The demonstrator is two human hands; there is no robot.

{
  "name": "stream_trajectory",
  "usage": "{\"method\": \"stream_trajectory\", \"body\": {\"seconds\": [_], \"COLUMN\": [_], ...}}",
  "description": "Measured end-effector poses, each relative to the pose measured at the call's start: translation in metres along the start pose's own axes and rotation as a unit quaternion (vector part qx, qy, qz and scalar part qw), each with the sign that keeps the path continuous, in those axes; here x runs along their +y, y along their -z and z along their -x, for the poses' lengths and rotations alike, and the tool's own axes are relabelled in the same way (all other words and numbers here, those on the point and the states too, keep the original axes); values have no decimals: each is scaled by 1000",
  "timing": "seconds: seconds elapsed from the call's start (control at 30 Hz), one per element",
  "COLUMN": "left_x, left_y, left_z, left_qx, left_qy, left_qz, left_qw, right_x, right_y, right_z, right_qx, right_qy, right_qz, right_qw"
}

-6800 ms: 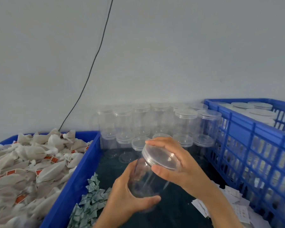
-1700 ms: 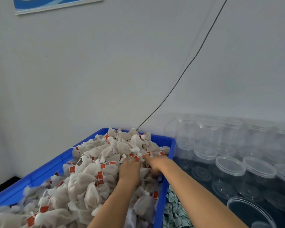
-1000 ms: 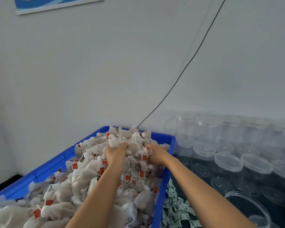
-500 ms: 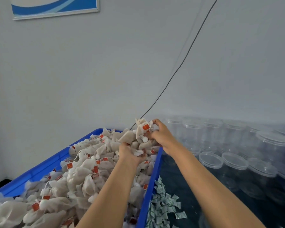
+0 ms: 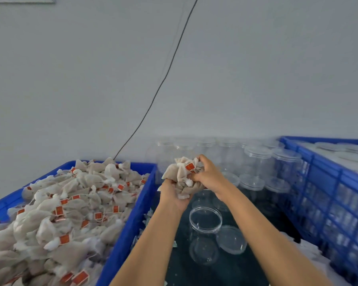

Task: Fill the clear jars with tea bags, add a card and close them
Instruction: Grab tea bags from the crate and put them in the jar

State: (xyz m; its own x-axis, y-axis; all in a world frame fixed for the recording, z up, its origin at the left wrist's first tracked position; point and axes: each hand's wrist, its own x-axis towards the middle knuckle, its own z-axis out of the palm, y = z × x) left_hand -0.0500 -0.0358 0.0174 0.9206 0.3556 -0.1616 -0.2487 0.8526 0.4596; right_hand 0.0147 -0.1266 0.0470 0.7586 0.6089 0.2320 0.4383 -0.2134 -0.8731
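Observation:
A bunch of tea bags [image 5: 181, 174], white with small red tags, is held between both hands in the air. My left hand [image 5: 173, 195] cups the bunch from below and my right hand [image 5: 208, 174] grips it from the right and above. Just below and in front of them an open clear jar [image 5: 205, 225] stands on the dark table, its loose lid [image 5: 230, 239] lying to its right. The big heap of tea bags [image 5: 70, 207] fills the blue crate [image 5: 132, 219] at the left.
Rows of closed empty clear jars [image 5: 256, 162] stand along the wall behind. A taller blue crate [image 5: 327, 182] with lidded jars is at the right. Small folded packets [image 5: 147, 217] lie beside the left crate, white cards [image 5: 306, 250] at the right. A black cable [image 5: 163, 79] hangs down the wall.
Both hands dug into the heap, gathered a bunch of tea bags, lifted it and carried it right, out of the crate to above the open jar.

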Motion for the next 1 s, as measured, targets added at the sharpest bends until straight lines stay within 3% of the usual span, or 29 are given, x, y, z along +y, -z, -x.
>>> {"method": "stream_trajectory", "body": {"seconds": [0.1, 0.27, 0.37, 0.47, 0.6, 0.67, 0.8, 0.9, 1.0], "left_x": [-19, -36, -36, -37, -42, -40, -30, -25, -23], "left_y": [1, 15, 18, 17, 24, 27, 35, 40, 44], "left_z": [-1, 3, 6, 7, 5, 5, 4, 3, 2], "left_qx": [-26, -74, -119, -112, -87, -81, -116, -132, -133], "left_qy": [-2, 32, 25, -40, -116, -123, -105, -92, -71], "left_qz": [-46, -24, -111, -213, -235, -235, -244, -256, -245], "left_qw": [999, 996, 986, 970, 961, 961, 957, 953, 958], "right_x": [17, 38, 43, 44, 48, 51, 54, 53, 57], "right_y": [14, 16, 14, 10, 8, 11, 19, 21, 21], "right_z": [11, 28, 35, 42, 43, 42, 37, 34, 29], "right_qx": [24, 46, 66, 52, 11, -24, -8, -8, 50], "right_qy": [-2, 27, 37, 57, 59, 44, 60, 82, 111], "right_qz": [42, 69, 75, 31, -41, -103, -172, -143, -70], "right_qw": [999, 996, 994, 997, 997, 993, 983, 986, 990]}}
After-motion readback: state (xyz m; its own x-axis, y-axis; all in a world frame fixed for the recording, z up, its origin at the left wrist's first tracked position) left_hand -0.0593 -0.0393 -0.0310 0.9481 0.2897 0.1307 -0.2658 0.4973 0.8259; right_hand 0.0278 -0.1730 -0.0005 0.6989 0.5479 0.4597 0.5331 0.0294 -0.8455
